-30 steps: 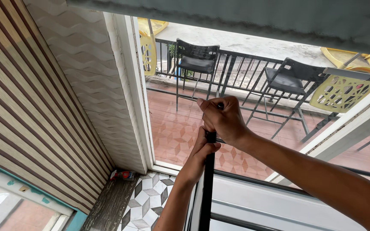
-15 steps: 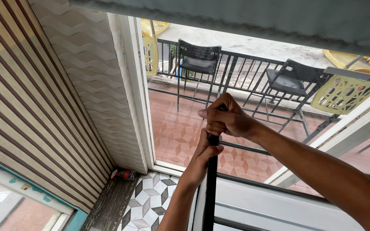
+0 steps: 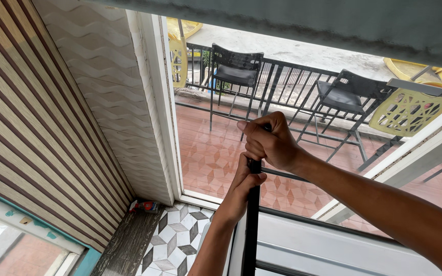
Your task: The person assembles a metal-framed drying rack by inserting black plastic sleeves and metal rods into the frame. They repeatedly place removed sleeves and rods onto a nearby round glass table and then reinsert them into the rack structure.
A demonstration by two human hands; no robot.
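Right hand [image 3: 272,143] fingers wrapped tight round top of upright black pole [image 3: 252,225]; left hand [image 3: 244,186] fingers clasp pole just below, hands touching. Black chairs [image 3: 236,69] on balcony beyond.

right hand [image 3: 271,144] above left hand [image 3: 245,185] on pole [image 3: 252,225] | chairs [image 3: 236,69] behind
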